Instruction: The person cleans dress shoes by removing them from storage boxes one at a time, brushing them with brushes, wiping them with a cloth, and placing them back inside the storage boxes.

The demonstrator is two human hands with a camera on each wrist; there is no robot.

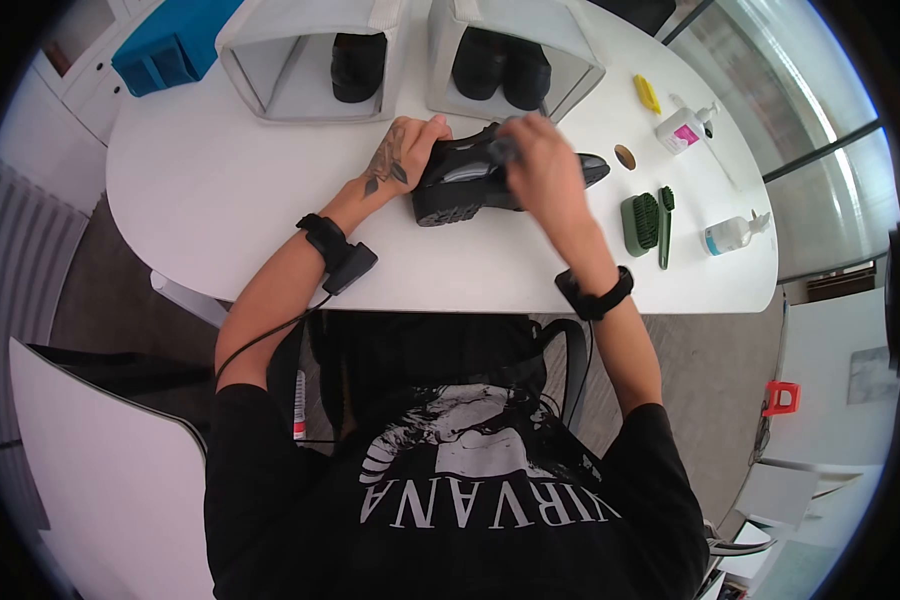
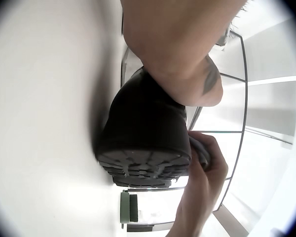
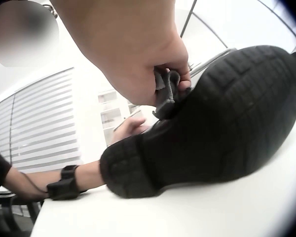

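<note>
Shoe-cleaning is in hand, and by my judgement only part way along. My left hand point(image 1: 402, 155) grips the heel end of the black shoe point(image 1: 460, 190), which lies tipped on its side on the white worktop point(image 1: 220, 200) between my hands, sole toward me. My right hand point(image 1: 540, 165) is closed on a small grey cloth point(image 3: 166, 91), pressing it to the upper near the sole's edge. Right of that hand lie two green brushes point(image 1: 648, 222) and two pump bottles point(image 1: 732, 234), untouched for now. Beyond my hands, white boxes point(image 1: 310, 55) hold more black shoes, and whether those are cleaned I cannot tell.
</note>
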